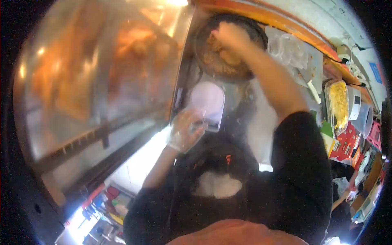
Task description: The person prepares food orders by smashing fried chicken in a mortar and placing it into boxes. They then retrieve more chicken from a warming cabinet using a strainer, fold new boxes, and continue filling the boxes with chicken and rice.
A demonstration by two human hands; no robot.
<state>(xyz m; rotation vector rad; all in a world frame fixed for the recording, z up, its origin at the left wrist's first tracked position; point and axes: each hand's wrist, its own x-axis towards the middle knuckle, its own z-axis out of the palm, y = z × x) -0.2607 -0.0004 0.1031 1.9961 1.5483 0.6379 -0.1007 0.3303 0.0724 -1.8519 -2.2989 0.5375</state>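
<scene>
My right hand [225,36] reaches into a large round dark pan [258,37] at the top. Its fingers are pressed together at brown food [228,57] in the pan; what they grip, if anything, is too small to make out. My left hand [187,130], in a clear plastic glove, is beside a small white scale [213,124] with a round pale plate [207,98] on it. Its fingers are bent near the scale's lower left, spread a little, with nothing seen in them.
On the left stands a glass-fronted case [102,73] with blurred orange-brown contents. To the right are a cutting board [314,61] with plastic bags [290,49], a white-handled knife [314,92] and a tray of yellow food [339,106]. Part of another person [342,200] shows at lower right.
</scene>
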